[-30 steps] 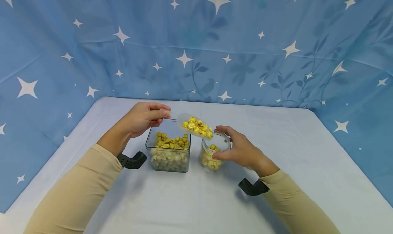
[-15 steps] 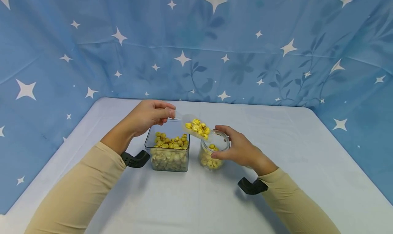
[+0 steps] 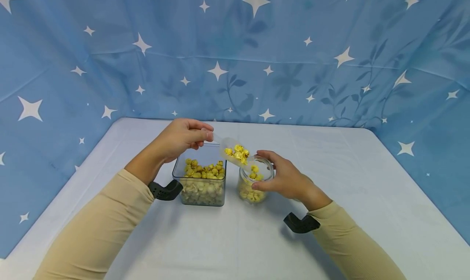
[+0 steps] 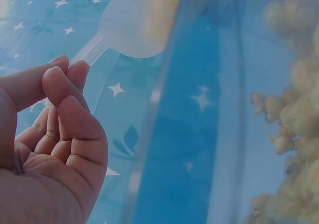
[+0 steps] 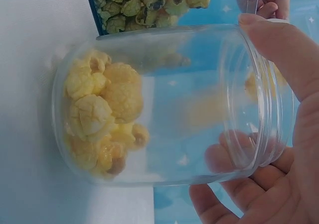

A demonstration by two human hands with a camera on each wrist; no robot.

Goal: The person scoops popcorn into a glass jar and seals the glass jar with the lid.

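My left hand (image 3: 183, 138) pinches the thin handle of a translucent scoop (image 4: 130, 27), its bowl tilted down to the right over the mouth of a clear round jar (image 3: 269, 174). Yellow popcorn (image 3: 238, 152) lies in the scoop's bowl, and a blurred piece appears inside the jar in the right wrist view. With thumb and fingers around its neck, my right hand (image 3: 284, 177) grips the jar, which stands upright. Several popcorn pieces (image 5: 94, 117) cover the jar's bottom. Left of it stands a clear square container (image 3: 177, 174), about half full of popcorn.
A white table (image 3: 235, 239) carries both vessels, with the container and jar a small gap apart. Behind it hangs a blue curtain (image 3: 165, 76) with white stars. Black wrist mounts (image 3: 166, 190) sit on both forearms.
My left hand has moved slightly right and tipped the scoop more steeply. Some popcorn has slid out of the bowl into the jar. My right hand stays on the jar.
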